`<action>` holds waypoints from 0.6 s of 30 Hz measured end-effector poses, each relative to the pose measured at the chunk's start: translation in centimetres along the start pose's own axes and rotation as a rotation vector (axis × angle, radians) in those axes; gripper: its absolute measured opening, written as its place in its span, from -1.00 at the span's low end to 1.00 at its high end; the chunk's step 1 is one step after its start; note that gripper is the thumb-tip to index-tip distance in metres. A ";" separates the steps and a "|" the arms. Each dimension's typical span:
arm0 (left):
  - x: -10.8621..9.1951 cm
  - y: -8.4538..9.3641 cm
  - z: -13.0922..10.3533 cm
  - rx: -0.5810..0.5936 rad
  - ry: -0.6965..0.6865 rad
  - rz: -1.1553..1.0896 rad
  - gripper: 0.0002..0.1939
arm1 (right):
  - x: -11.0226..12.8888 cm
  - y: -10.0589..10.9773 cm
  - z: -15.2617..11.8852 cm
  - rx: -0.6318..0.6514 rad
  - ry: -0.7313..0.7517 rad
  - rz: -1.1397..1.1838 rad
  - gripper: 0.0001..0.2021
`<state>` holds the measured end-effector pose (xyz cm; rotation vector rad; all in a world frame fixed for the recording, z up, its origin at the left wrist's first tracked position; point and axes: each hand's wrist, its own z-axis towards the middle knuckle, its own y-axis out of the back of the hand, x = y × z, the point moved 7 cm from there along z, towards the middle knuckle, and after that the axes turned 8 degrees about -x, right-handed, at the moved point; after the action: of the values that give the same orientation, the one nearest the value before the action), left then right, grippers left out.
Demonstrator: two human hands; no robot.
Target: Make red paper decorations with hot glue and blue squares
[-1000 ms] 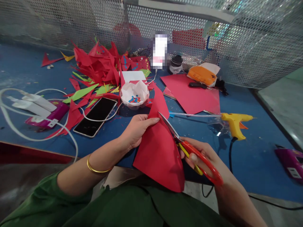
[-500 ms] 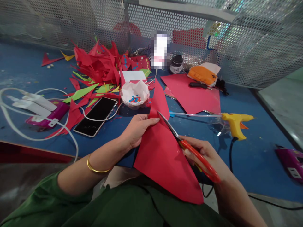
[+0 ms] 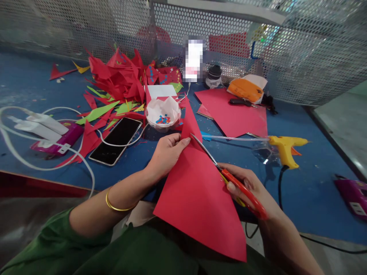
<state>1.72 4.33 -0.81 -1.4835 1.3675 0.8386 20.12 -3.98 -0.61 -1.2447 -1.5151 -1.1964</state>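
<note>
A large red paper sheet [image 3: 200, 191] hangs over the table's front edge, its narrow upper part standing toward the back. My left hand [image 3: 169, 151] pinches its left edge near the narrow part, thumb on top. My right hand [image 3: 243, 183] is closed around the red and yellow handles of the scissors [image 3: 239, 187]. The scissor blades point up and left across the sheet, and their tip lies close to my left thumb. Part of the lower blade is hidden by the paper.
A paper-lined bowl [image 3: 163, 112] with small blue and red bits stands behind my left hand. A black phone [image 3: 116, 141] and white cables lie left. Red paper scraps [image 3: 117, 76] are heaped behind. At the right are a yellow glue gun [image 3: 286, 149] and red sheets [image 3: 235, 112].
The lower part of the red sheet has swung slightly left and down. My left hand has shifted a little left and back. More of the yellow scissor handle shows.
</note>
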 end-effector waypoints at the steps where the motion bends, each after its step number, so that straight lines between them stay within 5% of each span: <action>1: 0.0 0.1 0.0 -0.007 -0.010 0.009 -0.86 | 0.3 0.0 0.0 0.013 0.029 -0.018 -0.43; 7: -0.1 0.5 0.1 -0.041 -0.070 0.045 -0.81 | 0.7 0.0 -0.2 0.079 0.119 -0.100 -0.36; 18: 0.2 0.0 0.4 0.010 -0.070 -0.054 -0.79 | 0.5 -0.6 -0.2 0.067 0.010 -0.014 -0.41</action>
<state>1.78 4.59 -1.13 -1.4636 1.2731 0.8407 19.41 -4.15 -0.19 -1.1843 -1.5461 -1.1502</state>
